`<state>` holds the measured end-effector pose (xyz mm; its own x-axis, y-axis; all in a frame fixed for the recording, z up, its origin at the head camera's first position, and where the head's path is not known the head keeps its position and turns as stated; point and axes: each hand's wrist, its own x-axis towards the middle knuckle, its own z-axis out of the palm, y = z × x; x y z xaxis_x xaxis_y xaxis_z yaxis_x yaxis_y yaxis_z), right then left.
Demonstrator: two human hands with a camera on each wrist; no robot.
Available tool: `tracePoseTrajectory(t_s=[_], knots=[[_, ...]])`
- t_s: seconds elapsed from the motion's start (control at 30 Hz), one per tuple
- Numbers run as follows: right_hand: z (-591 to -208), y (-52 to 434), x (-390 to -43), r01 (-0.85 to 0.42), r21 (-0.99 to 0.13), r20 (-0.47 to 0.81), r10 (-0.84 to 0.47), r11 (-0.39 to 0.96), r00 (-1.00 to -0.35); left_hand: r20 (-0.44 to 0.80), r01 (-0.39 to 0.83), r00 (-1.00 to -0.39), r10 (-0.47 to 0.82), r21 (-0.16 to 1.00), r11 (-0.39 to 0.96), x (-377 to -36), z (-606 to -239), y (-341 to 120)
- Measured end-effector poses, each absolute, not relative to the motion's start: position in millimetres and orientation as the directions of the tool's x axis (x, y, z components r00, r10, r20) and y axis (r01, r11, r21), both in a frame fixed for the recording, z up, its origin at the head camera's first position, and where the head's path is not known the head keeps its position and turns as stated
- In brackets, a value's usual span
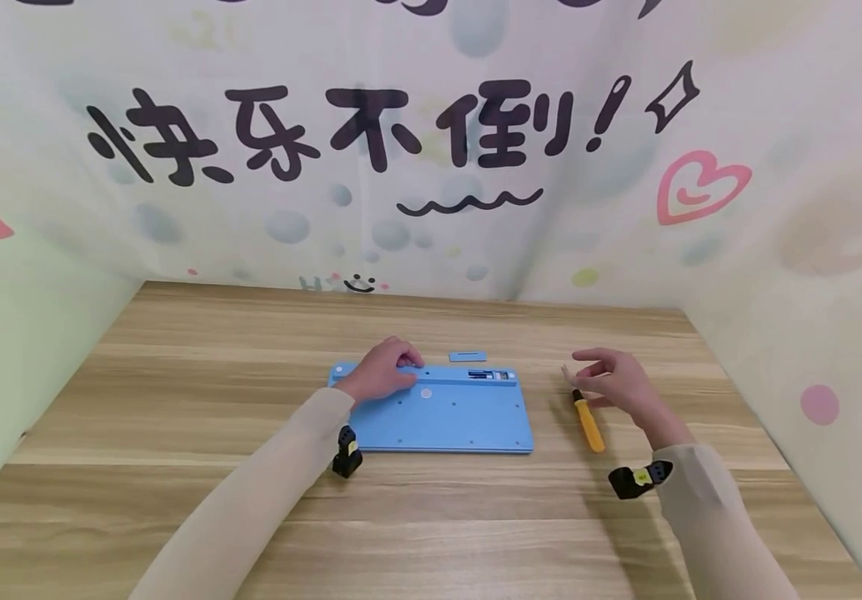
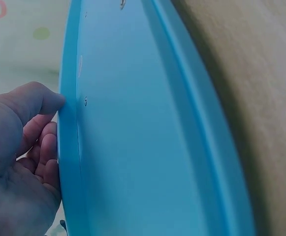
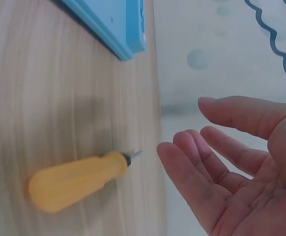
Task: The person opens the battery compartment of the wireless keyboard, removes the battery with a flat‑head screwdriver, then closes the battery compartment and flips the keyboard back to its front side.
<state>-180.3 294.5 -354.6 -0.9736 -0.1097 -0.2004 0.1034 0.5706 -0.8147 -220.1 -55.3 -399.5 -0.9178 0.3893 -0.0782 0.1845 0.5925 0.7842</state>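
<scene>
A blue keyboard (image 1: 438, 425) lies underside up on the table, small screw holes dotting its back. Over its raised rear ridge, my left hand (image 1: 382, 371) holds the far edge; the left wrist view has the thumb on the ridge and the other fingers curled against the edge. At the ridge's right end, an uncovered battery slot (image 1: 493, 375) has a dark battery in it. My right hand (image 1: 614, 383) hovers, fingers loosely spread and holding nothing, by the tip of a screwdriver (image 3: 74, 182) with a yellow handle, which lies right of the keyboard.
Just behind the keyboard lies a small blue battery cover (image 1: 468, 356). The wooden table (image 1: 198, 350) meets a printed cloth backdrop (image 1: 266, 250) at its far edge, with light walls on both sides.
</scene>
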Motion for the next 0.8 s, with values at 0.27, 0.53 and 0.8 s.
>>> tracePoseTrajectory(t_s=[0.27,0.53,0.8], knots=[[-362.5,310.0,-176.5,0.12,-0.812,-0.209,-0.091,0.571,-0.974,-0.088,0.17,-0.919,0.383,0.789,0.591,-220.4,-402.9,-56.0],[-375.2,319.7,-168.9,0.17,-0.791,-0.256,-0.065,0.588,-0.964,-0.09,0.165,-0.921,0.38,0.792,0.588,-221.6,-402.9,-55.2],[-386.8,322.3,-161.4,0.21,-0.79,-0.284,-0.04,0.576,-0.958,-0.087,0.165,-0.922,0.378,0.793,0.586,-221.2,-402.5,-55.0]])
